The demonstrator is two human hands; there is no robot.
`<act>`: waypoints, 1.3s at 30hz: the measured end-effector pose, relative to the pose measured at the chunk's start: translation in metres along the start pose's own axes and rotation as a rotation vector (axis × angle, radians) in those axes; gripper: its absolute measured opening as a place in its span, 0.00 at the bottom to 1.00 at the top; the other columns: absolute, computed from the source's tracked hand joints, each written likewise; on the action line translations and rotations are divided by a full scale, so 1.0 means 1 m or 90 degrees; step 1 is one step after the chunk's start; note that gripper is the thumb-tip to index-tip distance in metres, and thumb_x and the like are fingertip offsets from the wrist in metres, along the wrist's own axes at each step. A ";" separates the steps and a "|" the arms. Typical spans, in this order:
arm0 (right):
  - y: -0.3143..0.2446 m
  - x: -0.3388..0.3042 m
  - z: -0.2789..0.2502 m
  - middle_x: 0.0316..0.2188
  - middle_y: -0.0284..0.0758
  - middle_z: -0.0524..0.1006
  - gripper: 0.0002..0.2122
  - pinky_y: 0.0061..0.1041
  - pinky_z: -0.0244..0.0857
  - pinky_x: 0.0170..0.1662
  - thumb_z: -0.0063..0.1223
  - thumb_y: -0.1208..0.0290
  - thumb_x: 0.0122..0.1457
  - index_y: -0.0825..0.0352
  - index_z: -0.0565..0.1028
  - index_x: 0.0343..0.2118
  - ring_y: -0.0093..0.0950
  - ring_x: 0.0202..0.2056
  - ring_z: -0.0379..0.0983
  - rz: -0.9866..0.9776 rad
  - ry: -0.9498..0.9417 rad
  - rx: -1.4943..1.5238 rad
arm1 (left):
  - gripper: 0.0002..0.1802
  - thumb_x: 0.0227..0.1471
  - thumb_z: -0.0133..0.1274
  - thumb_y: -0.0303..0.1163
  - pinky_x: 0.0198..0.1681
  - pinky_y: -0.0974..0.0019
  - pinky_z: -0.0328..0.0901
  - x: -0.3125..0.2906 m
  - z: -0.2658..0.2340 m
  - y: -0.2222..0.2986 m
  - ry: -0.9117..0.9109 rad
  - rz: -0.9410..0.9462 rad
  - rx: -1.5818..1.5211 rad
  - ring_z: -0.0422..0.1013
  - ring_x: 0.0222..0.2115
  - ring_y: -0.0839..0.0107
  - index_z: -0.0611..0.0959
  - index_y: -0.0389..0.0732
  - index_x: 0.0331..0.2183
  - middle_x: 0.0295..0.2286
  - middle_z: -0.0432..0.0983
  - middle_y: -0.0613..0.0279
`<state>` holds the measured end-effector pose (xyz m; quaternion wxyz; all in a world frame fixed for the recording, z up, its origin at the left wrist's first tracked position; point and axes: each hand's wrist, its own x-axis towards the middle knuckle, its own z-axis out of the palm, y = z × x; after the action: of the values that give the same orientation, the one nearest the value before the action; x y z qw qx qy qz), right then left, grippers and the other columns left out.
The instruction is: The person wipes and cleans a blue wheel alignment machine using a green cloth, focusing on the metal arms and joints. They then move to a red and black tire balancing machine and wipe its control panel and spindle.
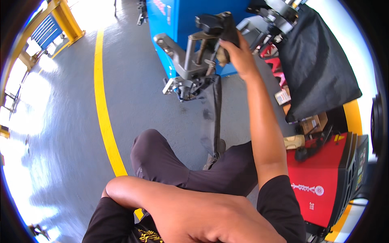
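Observation:
My right hand reaches forward, its fingers closed round the dark upper part of a grey metal wheel clamp. The clamp has a black knob, a threaded rod and jaw arms at its lower left. A small tan piece shows beside my fingers; what it is I cannot tell. Below the clamp hangs a thin black panel, seen nearly edge-on. My left arm folds across my body, and the left hand is partly cut off at the lower edge, its fingers hidden.
A blue cabinet stands behind the clamp. At right, another clamp carries a black covered panel. Below it are cardboard boxes and a red machine. A yellow line crosses the grey floor at left.

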<state>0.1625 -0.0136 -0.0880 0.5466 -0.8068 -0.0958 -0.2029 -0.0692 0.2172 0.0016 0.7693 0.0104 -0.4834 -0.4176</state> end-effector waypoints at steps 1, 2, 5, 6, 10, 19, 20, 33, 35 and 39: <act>-0.004 0.001 -0.013 0.36 0.37 0.80 0.21 0.26 0.70 0.44 0.59 0.68 0.61 0.70 0.73 0.55 0.29 0.37 0.78 0.062 -0.046 0.021 | 0.15 0.60 0.51 0.25 0.22 0.60 0.55 0.000 0.005 0.002 0.004 0.000 -0.002 0.62 0.18 0.57 0.70 0.33 0.22 0.19 0.61 0.56; -0.006 -0.002 -0.020 0.35 0.37 0.81 0.20 0.26 0.70 0.44 0.58 0.70 0.61 0.70 0.73 0.55 0.29 0.36 0.78 0.056 -0.058 -0.018 | 0.14 0.60 0.51 0.24 0.22 0.60 0.55 0.006 0.007 -0.003 0.007 0.011 -0.038 0.62 0.18 0.56 0.70 0.33 0.22 0.19 0.61 0.55; -0.012 -0.007 -0.027 0.38 0.42 0.82 0.17 0.34 0.72 0.45 0.56 0.78 0.57 0.68 0.78 0.51 0.37 0.40 0.80 -0.120 0.008 -0.203 | 0.13 0.59 0.51 0.23 0.22 0.60 0.56 -0.004 0.027 -0.010 0.150 0.148 0.070 0.64 0.18 0.55 0.72 0.33 0.23 0.19 0.62 0.54; -0.008 -0.005 -0.019 0.39 0.43 0.81 0.17 0.36 0.72 0.47 0.56 0.79 0.56 0.67 0.78 0.50 0.40 0.42 0.79 -0.196 0.019 -0.267 | 0.12 0.60 0.51 0.25 0.23 0.59 0.57 -0.010 0.018 -0.009 0.106 0.143 0.122 0.66 0.19 0.55 0.74 0.34 0.24 0.20 0.64 0.55; -0.031 -0.014 0.001 0.41 0.46 0.74 0.18 0.45 0.69 0.49 0.55 0.82 0.50 0.64 0.80 0.46 0.49 0.47 0.72 -0.282 0.076 -0.538 | 0.14 0.64 0.54 0.37 0.26 0.58 0.63 -0.038 -0.017 0.021 -0.061 0.027 0.336 0.72 0.22 0.56 0.82 0.37 0.30 0.23 0.73 0.56; -0.053 -0.031 -0.007 0.39 0.40 0.74 0.10 0.40 0.76 0.39 0.54 0.75 0.56 0.61 0.83 0.39 0.41 0.40 0.76 -0.295 0.082 -0.696 | 0.16 0.59 0.63 0.39 0.38 0.65 0.68 -0.057 -0.096 0.078 0.325 -0.355 0.723 0.74 0.31 0.69 0.83 0.34 0.35 0.29 0.78 0.62; -0.056 -0.032 -0.004 0.39 0.40 0.75 0.09 0.39 0.76 0.38 0.54 0.75 0.56 0.62 0.83 0.38 0.41 0.40 0.76 -0.300 0.078 -0.690 | 0.16 0.61 0.60 0.40 0.39 0.67 0.67 -0.059 -0.107 0.082 0.421 -0.356 0.744 0.72 0.31 0.72 0.83 0.35 0.36 0.29 0.76 0.65; -0.102 -0.071 0.038 0.39 0.40 0.78 0.22 0.32 0.71 0.45 0.58 0.78 0.52 0.64 0.78 0.53 0.36 0.40 0.77 -0.050 -0.152 -0.026 | 0.32 0.66 0.50 0.47 0.60 0.56 0.61 -0.079 -0.192 0.066 0.640 0.091 0.507 0.67 0.58 0.62 0.68 0.36 0.61 0.56 0.71 0.54; -0.096 -0.083 0.021 0.40 0.38 0.79 0.21 0.30 0.70 0.44 0.58 0.77 0.54 0.66 0.76 0.54 0.32 0.40 0.77 0.102 -0.207 0.138 | 0.38 0.62 0.56 0.49 0.64 0.54 0.58 -0.081 -0.186 0.060 0.562 0.079 0.439 0.66 0.59 0.62 0.66 0.35 0.63 0.58 0.70 0.54; -0.071 -0.103 -0.003 0.42 0.35 0.78 0.19 0.28 0.70 0.41 0.58 0.70 0.61 0.68 0.75 0.55 0.25 0.39 0.76 0.302 -0.261 0.346 | 0.26 0.53 0.66 0.28 0.54 0.63 0.69 -0.080 -0.174 0.060 0.722 -0.004 0.421 0.77 0.48 0.68 0.78 0.32 0.52 0.45 0.81 0.58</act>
<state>0.0424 0.0176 -0.0717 0.7408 -0.6566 -0.0639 0.1264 0.0850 0.2407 -0.1251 0.8598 0.4662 -0.1060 -0.1794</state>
